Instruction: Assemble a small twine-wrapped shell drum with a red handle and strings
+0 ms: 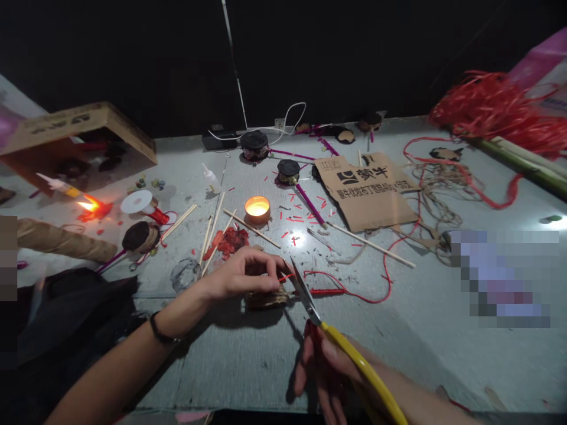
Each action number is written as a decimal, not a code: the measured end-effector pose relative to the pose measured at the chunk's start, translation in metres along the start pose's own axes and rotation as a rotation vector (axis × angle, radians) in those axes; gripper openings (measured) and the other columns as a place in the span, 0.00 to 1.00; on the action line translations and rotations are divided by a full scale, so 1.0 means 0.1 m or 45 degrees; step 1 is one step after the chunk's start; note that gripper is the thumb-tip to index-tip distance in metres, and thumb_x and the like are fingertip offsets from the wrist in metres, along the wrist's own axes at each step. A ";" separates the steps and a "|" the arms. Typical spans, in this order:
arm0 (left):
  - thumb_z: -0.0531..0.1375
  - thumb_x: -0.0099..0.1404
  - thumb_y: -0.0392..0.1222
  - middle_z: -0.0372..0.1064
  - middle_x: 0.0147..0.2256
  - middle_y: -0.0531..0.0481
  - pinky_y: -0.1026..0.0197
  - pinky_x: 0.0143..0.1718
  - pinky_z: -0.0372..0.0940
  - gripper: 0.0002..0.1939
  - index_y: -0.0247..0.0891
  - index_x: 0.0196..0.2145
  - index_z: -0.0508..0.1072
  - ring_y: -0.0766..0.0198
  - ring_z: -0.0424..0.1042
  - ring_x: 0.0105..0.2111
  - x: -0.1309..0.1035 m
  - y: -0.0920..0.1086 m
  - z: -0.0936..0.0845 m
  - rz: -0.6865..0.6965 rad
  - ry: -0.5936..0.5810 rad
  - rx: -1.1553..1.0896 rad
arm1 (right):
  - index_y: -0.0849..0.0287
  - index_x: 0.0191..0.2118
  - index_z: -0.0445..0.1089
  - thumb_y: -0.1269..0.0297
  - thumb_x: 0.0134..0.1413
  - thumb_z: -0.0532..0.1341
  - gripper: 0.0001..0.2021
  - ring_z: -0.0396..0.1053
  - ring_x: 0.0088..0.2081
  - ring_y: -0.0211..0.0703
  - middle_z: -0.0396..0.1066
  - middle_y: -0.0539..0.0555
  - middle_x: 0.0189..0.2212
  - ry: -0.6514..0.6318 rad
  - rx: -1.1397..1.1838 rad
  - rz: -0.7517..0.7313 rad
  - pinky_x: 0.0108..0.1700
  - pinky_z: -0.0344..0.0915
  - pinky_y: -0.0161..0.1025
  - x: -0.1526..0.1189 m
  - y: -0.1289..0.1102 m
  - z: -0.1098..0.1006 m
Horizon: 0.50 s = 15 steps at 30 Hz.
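Observation:
My left hand pinches a short length of red cord at the front middle of the table. Under those fingers lies a round piece wrapped in brown twine. From it a stick bound in red cord points right, its loose cord looping away. My right hand holds scissors with yellow handles. Their metal blades reach up beside the left fingertips, close to the red cord. Part of the right hand's grip is hidden behind the yellow handle.
A lit candle burns beyond my left hand. Small black drums on purple sticks, red scraps and wooden sticks lie around it. A torn cardboard piece is right of centre. Cardboard box and glowing orange light are left; red strips heap far right.

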State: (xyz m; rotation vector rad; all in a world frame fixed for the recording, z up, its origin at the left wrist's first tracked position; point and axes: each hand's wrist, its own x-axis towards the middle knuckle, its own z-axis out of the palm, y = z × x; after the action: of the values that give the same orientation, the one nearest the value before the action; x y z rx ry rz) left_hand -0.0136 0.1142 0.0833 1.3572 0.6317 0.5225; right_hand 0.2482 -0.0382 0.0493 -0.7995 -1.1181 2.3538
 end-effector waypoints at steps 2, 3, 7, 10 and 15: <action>0.74 0.62 0.47 0.83 0.43 0.40 0.56 0.48 0.68 0.12 0.36 0.28 0.82 0.54 0.79 0.47 -0.01 -0.02 -0.01 -0.001 0.020 0.019 | 0.60 0.51 0.68 0.33 0.75 0.49 0.31 0.68 0.24 0.28 0.79 0.60 0.44 0.077 0.045 0.051 0.26 0.64 0.27 -0.01 -0.05 0.03; 0.74 0.62 0.46 0.83 0.43 0.41 0.56 0.48 0.67 0.11 0.36 0.28 0.83 0.55 0.79 0.46 -0.01 -0.02 -0.01 0.002 0.025 0.027 | 0.60 0.50 0.68 0.33 0.74 0.51 0.30 0.67 0.23 0.26 0.78 0.59 0.43 0.099 0.053 0.065 0.24 0.61 0.26 -0.01 -0.08 0.04; 0.74 0.64 0.42 0.83 0.41 0.42 0.57 0.45 0.70 0.08 0.36 0.30 0.85 0.59 0.80 0.41 0.01 -0.01 0.02 0.023 -0.004 0.038 | 0.60 0.46 0.69 0.29 0.71 0.53 0.33 0.62 0.21 0.25 0.72 0.51 0.32 0.101 0.018 0.078 0.21 0.56 0.26 -0.02 -0.17 0.06; 0.73 0.65 0.41 0.83 0.37 0.42 0.57 0.44 0.72 0.06 0.37 0.32 0.86 0.58 0.81 0.40 0.05 0.00 0.05 0.048 -0.038 0.035 | 0.60 0.46 0.69 0.30 0.72 0.52 0.32 0.61 0.20 0.25 0.72 0.51 0.32 0.084 0.013 0.076 0.22 0.56 0.26 -0.03 -0.16 0.05; 0.73 0.65 0.38 0.83 0.34 0.44 0.60 0.42 0.71 0.03 0.38 0.32 0.87 0.62 0.79 0.36 0.07 0.02 0.08 0.080 -0.020 0.063 | 0.58 0.49 0.66 0.32 0.73 0.52 0.29 0.61 0.20 0.26 0.77 0.55 0.37 0.085 0.102 0.057 0.20 0.53 0.26 -0.05 -0.06 0.04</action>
State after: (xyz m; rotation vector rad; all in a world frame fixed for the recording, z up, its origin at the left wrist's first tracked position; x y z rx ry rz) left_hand -0.0029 0.1128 0.0851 1.4304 0.5943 0.5492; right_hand 0.2498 -0.0401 0.0574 -0.8761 -0.9815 2.3742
